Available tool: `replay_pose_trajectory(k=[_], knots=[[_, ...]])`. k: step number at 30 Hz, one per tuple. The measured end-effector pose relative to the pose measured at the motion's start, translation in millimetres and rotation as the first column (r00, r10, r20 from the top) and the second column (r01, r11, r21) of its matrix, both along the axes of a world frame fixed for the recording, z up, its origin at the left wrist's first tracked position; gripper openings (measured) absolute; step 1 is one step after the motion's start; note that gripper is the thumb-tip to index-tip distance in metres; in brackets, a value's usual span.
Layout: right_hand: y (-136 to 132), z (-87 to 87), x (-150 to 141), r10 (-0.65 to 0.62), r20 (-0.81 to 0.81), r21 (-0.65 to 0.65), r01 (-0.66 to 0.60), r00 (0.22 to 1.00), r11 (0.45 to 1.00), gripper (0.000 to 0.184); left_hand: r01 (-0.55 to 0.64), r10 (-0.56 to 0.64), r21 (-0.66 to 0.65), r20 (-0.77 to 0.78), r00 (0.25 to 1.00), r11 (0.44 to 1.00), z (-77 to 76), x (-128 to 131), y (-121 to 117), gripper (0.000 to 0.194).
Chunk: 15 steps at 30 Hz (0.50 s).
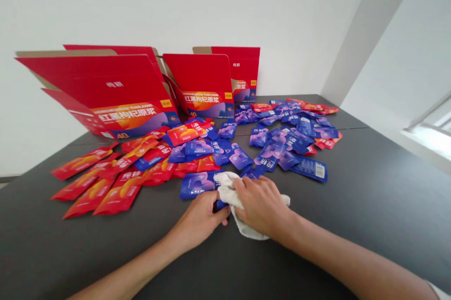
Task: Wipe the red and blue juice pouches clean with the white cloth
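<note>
"What are you seeing closest in?"

"Two bare forearms are reaching over the dark desk (211,272). The left hand (202,215) is holding a blue item (220,204) in a narrow grip, thumb against fingers. The hands are hiding most of it, so I cannot tell its whole shape."

"And the right one?"

"The right hand (259,203) is gripping a white cloth (226,192), fingers bunching it against the blue item, right beside the left hand. Part of the cloth is hanging out below the palm."

"What's lying just beyond?"

"A blue pouch (197,185) is lying flat behind the left hand, the cloth covering its right end. To the left, red-orange pouches (118,192) are fanning out and overlapping. More blue pouches (200,148) are resting among them toward the middle."

"And on the right?"

"A barcoded pouch (310,168) is lying at the near edge of a loose blue heap (282,142). Farther back, some red pouches (312,106) are showing at the heap's far right."

"Farthest off?"

"Printed red boxes are standing along the back: a large box (120,93) at left, a middle box (202,86), and another box (244,74) behind it. A pale wall (282,18) is rising behind them all."
</note>
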State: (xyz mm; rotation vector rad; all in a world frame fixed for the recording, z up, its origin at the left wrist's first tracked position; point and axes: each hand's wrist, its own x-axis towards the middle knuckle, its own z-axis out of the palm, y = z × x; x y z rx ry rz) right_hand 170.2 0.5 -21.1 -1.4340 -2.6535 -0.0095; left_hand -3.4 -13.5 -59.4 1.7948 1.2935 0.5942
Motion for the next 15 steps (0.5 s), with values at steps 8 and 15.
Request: replay_pose_trajectory(k=[8,15], knots=[[36,-1.0,35,-0.352,-0.085,-0.045,0.349,0.932,0.936,0.033,-0.231,0.267,-0.145,0.33,0.905,0.962,65.1,-37,3,0.017],[35,-17.0,31,-0.228,-0.111,-0.056,0.223,0.967,0.973,0.03,-0.605,0.532,0.179,0.33,0.78,0.776,106.8,-169,28,0.025]])
